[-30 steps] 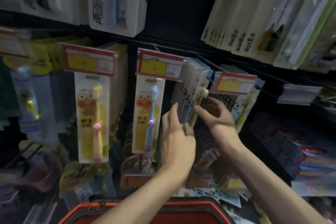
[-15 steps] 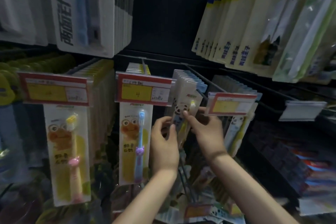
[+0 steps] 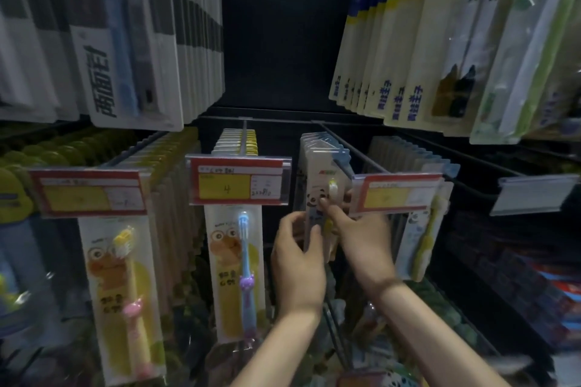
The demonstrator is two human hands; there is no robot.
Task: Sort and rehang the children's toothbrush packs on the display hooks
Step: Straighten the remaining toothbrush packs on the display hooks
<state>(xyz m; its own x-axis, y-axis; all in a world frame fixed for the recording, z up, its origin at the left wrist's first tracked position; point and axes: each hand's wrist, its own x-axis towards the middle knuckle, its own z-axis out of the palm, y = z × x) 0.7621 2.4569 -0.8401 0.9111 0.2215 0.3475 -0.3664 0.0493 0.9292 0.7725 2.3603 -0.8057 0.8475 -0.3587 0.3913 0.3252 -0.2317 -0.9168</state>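
1. Left hand [image 3: 297, 264] pinches the lower edge of the panda toothbrush pack [image 3: 319, 198]; right hand [image 3: 361, 240] grips its right side, thumb on the face.
2. Head view: the pack fronts its row, between the price tag [image 3: 237, 181] and the neighbouring tag [image 3: 397, 195].
3. Risk, judged: its hang hole, unseen here, may miss the hook, dropping the pack.

A handwritten "4" stands on the yellow field of the red-bordered price tag [image 3: 238, 181] above the blue children's toothbrush pack [image 3: 238, 273]. Large black characters "两面针" run up a white toothbrush pack [image 3: 103, 82] at upper left. Printing on the neighbouring price tags and on the blue-and-yellow packs [image 3: 405, 41] at upper right is too blurred to read.
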